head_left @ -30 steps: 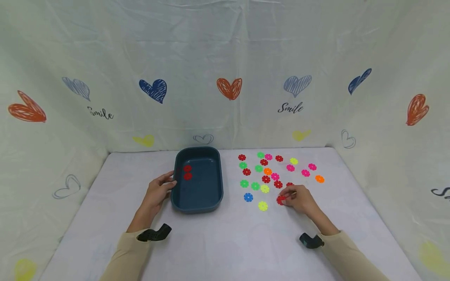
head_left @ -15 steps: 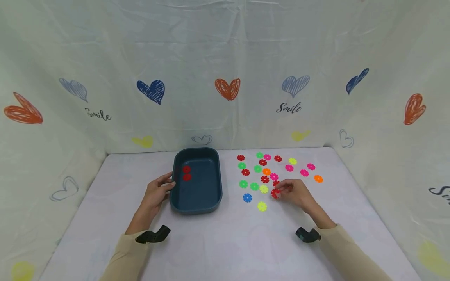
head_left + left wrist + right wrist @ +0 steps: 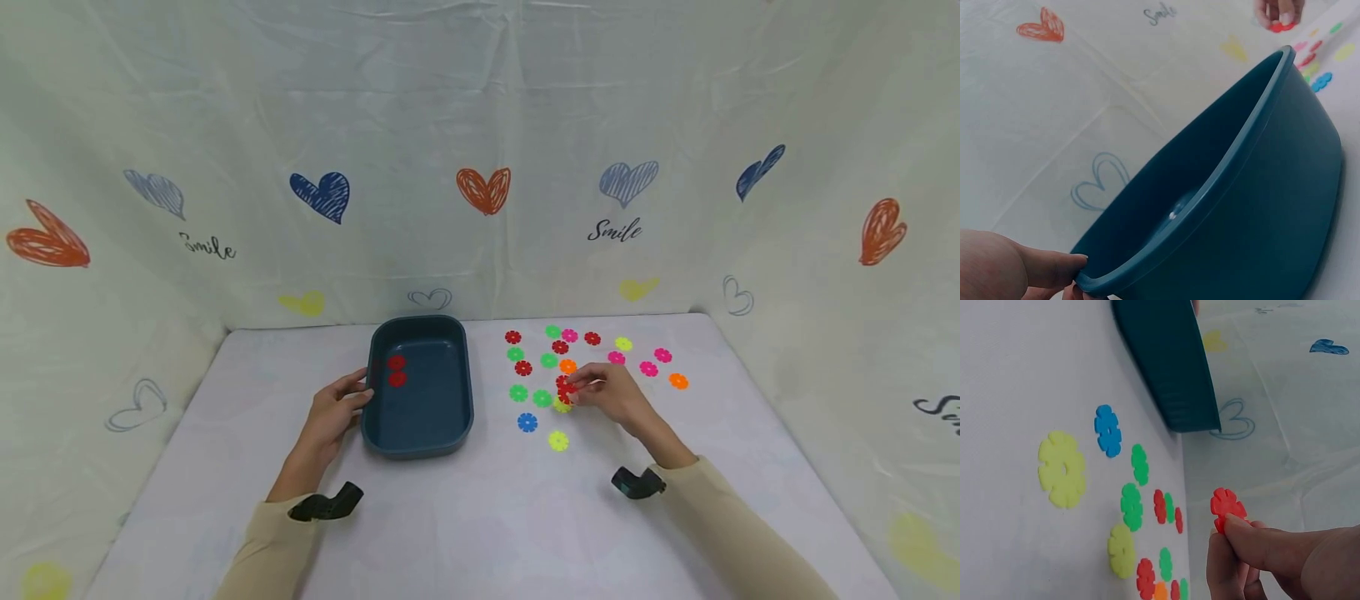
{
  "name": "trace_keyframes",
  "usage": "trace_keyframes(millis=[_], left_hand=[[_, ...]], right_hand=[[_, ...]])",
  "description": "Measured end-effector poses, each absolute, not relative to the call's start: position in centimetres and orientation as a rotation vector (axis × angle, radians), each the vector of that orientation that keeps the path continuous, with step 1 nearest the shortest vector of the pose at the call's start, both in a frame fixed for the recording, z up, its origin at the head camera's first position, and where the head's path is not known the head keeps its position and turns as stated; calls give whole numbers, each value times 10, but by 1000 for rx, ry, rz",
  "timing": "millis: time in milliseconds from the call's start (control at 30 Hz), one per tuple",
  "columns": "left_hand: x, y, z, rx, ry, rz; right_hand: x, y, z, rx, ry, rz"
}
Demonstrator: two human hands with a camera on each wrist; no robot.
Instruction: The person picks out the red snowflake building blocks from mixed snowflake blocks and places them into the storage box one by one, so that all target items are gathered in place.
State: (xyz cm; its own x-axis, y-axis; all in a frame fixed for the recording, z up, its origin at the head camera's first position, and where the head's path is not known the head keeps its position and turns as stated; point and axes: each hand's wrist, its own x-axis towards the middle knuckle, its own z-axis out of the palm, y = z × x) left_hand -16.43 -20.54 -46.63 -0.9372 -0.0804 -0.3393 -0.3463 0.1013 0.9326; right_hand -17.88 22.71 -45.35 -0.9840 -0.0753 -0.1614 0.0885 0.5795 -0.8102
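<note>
My right hand point(image 3: 611, 396) pinches a red snowflake disc point(image 3: 1225, 503) between thumb and fingers, raised over the scattered discs. In the head view the held disc overlaps a yellow disc beneath it. My left hand point(image 3: 335, 415) grips the left rim of a deep dark-blue rectangular tray point(image 3: 468, 392), thumb over the edge, as the left wrist view also shows. Inside the tray lie two red discs, a farther one point(image 3: 397, 362) and a nearer one point(image 3: 397, 379). Part of the disc group is hidden behind my right hand.
Right of the tray, loose discs in several colours lie on the white table point(image 3: 450, 533), among them a blue disc point(image 3: 527, 422), a yellow disc point(image 3: 558, 441) and an orange disc point(image 3: 678, 381). A hanging white cloth point(image 3: 390, 250) with printed hearts rises behind the table.
My right hand has lifted the red disc and carried it left and slightly away, over the other discs. My left hand keeps its grip on the tray, which stays in place.
</note>
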Motion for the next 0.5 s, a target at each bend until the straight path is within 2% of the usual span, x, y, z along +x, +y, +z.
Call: trace_keyframes(millis=[500], left_hand=[[-164,-204,-467,-457,2191,1914]], right_hand=[[-192,199,-442,-88,2580,-1428]])
